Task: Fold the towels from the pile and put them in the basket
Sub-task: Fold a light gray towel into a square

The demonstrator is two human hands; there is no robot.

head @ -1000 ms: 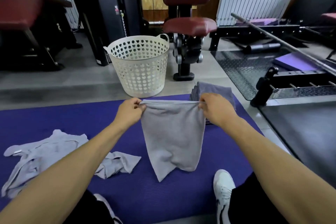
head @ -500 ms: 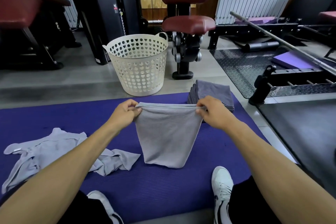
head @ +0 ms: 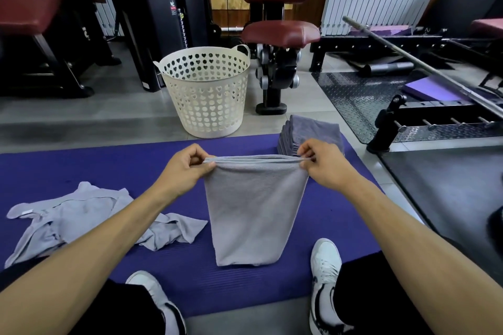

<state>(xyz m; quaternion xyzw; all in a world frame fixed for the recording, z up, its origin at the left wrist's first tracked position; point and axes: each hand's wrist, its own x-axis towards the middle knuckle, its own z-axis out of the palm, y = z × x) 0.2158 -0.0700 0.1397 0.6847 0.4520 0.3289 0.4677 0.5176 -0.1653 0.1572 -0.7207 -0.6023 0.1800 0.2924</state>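
At the left, a loose pile of crumpled grey towels (head: pixel 81 215) lies on the purple foam mat (head: pixel 81 168). The left hand (head: pixel 187 168) pinches one top corner of a grey folded cloth towel (head: pixel 250 212), and the right hand (head: pixel 324 166) pinches the other corner. The towel hangs straight down between them, its long axis vertical, its lower edge touching the mat. The white plastic basket with heart-shaped holes (head: pixel 206 95) stands ahead, slightly nearer to the left hand; the neat stack of folded grey towels (head: pixel 313 130) lies just behind the right hand.
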